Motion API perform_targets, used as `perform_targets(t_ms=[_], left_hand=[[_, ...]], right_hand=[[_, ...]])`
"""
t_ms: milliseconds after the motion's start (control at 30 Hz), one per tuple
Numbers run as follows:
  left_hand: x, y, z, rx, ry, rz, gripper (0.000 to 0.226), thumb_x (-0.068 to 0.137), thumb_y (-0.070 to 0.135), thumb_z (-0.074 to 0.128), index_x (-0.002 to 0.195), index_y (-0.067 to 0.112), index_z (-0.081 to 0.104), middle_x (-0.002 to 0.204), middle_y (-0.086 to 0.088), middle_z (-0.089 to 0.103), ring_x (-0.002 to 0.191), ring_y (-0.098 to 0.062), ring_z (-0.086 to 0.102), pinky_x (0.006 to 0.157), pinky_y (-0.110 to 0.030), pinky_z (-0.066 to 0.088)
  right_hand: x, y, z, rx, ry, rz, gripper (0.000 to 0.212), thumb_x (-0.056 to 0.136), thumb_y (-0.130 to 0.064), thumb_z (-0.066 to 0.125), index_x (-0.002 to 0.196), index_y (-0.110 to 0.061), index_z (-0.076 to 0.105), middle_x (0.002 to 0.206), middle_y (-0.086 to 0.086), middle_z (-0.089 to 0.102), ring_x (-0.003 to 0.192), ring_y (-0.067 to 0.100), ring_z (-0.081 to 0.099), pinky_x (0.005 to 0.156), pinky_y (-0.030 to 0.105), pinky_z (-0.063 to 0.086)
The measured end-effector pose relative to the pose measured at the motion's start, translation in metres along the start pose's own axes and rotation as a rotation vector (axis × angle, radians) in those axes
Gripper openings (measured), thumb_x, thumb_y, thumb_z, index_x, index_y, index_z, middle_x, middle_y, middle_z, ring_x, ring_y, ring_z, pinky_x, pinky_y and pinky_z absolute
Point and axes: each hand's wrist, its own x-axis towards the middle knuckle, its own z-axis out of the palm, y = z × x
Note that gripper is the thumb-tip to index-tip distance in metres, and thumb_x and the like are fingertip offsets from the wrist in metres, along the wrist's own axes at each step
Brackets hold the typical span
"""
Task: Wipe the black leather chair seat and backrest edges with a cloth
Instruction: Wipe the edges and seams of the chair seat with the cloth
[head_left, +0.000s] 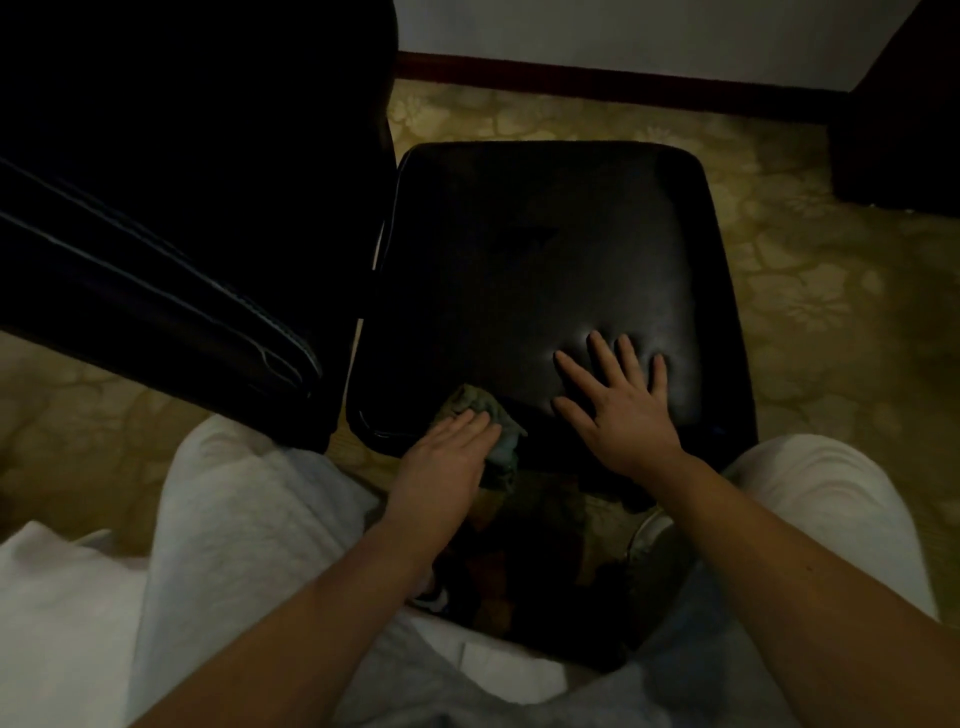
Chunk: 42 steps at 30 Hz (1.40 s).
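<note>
The cloth (480, 415), a crumpled greenish wad, is pressed flat under the left hand (441, 457) at the near-left corner of the black leather seat (545, 249). The right hand (621, 402) is spread wide and empty, palm down on the near part of the seat, denting the cushion. The backrest (156, 234) is seen at the left, just beside the seat. Risks are judged: the wad can be pushed off the near edge, since part already overhangs; backrest edges can be skipped in the dim light.
</note>
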Motion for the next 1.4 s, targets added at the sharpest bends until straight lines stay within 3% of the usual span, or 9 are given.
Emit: perform_targets(t_ms=[200, 367, 500, 733, 967, 1067, 1233, 1300, 1400], left_hand=[[0.007, 0.028, 0.012, -0.023, -0.002, 0.018, 0.04, 0.067, 0.0, 0.077, 0.107, 0.003, 0.075, 0.111, -0.014, 0.074, 0.102, -0.028, 0.072, 0.09, -0.048, 0.055], [0.003, 0.009, 0.002, 0.021, -0.051, 0.09, 0.041, 0.069, 0.005, 0.069, 0.11, 0.008, 0.075, 0.114, -0.01, 0.073, 0.103, -0.024, 0.072, 0.09, -0.044, 0.056], [0.0, 0.014, 0.002, 0.002, -0.051, -0.012, 0.044, 0.065, -0.001, 0.083, 0.108, 0.005, 0.075, 0.112, -0.013, 0.074, 0.103, -0.027, 0.072, 0.09, -0.047, 0.057], [0.005, 0.024, 0.005, 0.018, -0.083, 0.053, 0.041, 0.068, 0.01, 0.063, 0.107, 0.009, 0.076, 0.112, -0.009, 0.074, 0.103, -0.023, 0.072, 0.088, -0.04, 0.057], [0.003, 0.027, 0.006, 0.016, -0.1, -0.096, 0.039, 0.065, 0.0, 0.076, 0.104, 0.005, 0.076, 0.109, -0.013, 0.074, 0.101, -0.028, 0.072, 0.089, -0.044, 0.055], [0.004, 0.032, 0.007, 0.006, -0.149, -0.054, 0.049, 0.06, 0.001, 0.088, 0.108, 0.007, 0.076, 0.112, -0.012, 0.074, 0.104, -0.026, 0.071, 0.091, -0.041, 0.055], [-0.002, 0.005, -0.006, 0.012, -0.122, -0.058, 0.04, 0.067, 0.001, 0.076, 0.106, 0.008, 0.076, 0.111, -0.01, 0.074, 0.102, -0.024, 0.072, 0.087, -0.041, 0.057], [0.001, 0.014, -0.005, 0.005, -0.14, -0.114, 0.039, 0.075, 0.0, 0.07, 0.113, 0.005, 0.073, 0.119, -0.014, 0.071, 0.112, -0.028, 0.068, 0.098, -0.042, 0.052], [0.009, 0.041, -0.005, 0.004, -0.217, -0.149, 0.044, 0.1, 0.009, 0.046, 0.144, 0.009, 0.049, 0.153, -0.009, 0.043, 0.144, -0.024, 0.037, 0.122, -0.037, 0.023]], right_hand=[[-0.001, 0.005, 0.001, -0.005, 0.013, -0.012, 0.06, 0.093, -0.07, 0.015, 0.15, -0.051, 0.009, 0.164, -0.006, -0.005, 0.149, 0.023, -0.012, 0.115, 0.056, -0.013], [0.0, 0.005, 0.0, 0.0, -0.001, -0.005, 0.062, 0.092, -0.071, 0.014, 0.15, -0.051, 0.009, 0.164, -0.006, -0.005, 0.149, 0.023, -0.013, 0.116, 0.056, -0.012], [-0.002, 0.001, 0.003, 0.002, 0.012, 0.004, 0.068, 0.086, -0.074, 0.005, 0.15, -0.051, 0.009, 0.164, -0.006, -0.004, 0.15, 0.024, -0.012, 0.115, 0.056, -0.013], [-0.003, 0.001, 0.001, 0.02, 0.002, 0.009, 0.06, 0.094, -0.069, 0.019, 0.15, -0.051, 0.012, 0.164, -0.007, -0.004, 0.15, 0.023, -0.012, 0.116, 0.056, -0.013], [-0.002, -0.002, 0.002, 0.002, 0.016, 0.019, 0.058, 0.095, -0.067, 0.022, 0.15, -0.051, 0.012, 0.164, -0.007, -0.004, 0.15, 0.023, -0.011, 0.116, 0.055, -0.012], [-0.002, 0.002, 0.0, 0.003, 0.0, 0.011, 0.058, 0.095, -0.067, 0.023, 0.15, -0.051, 0.012, 0.164, -0.007, -0.005, 0.15, 0.022, -0.012, 0.115, 0.054, -0.013], [-0.002, 0.0, -0.003, 0.011, -0.026, 0.012, 0.058, 0.096, -0.066, 0.023, 0.15, -0.052, 0.009, 0.163, -0.008, -0.007, 0.149, 0.021, -0.014, 0.115, 0.053, -0.015], [-0.003, -0.002, -0.001, 0.01, -0.015, 0.019, 0.058, 0.096, -0.066, 0.023, 0.15, -0.052, 0.01, 0.163, -0.008, -0.007, 0.149, 0.021, -0.014, 0.115, 0.054, -0.015], [-0.002, -0.001, -0.001, 0.005, -0.008, 0.019, 0.058, 0.096, -0.066, 0.023, 0.15, -0.052, 0.011, 0.164, -0.008, -0.005, 0.149, 0.021, -0.013, 0.115, 0.054, -0.013]])
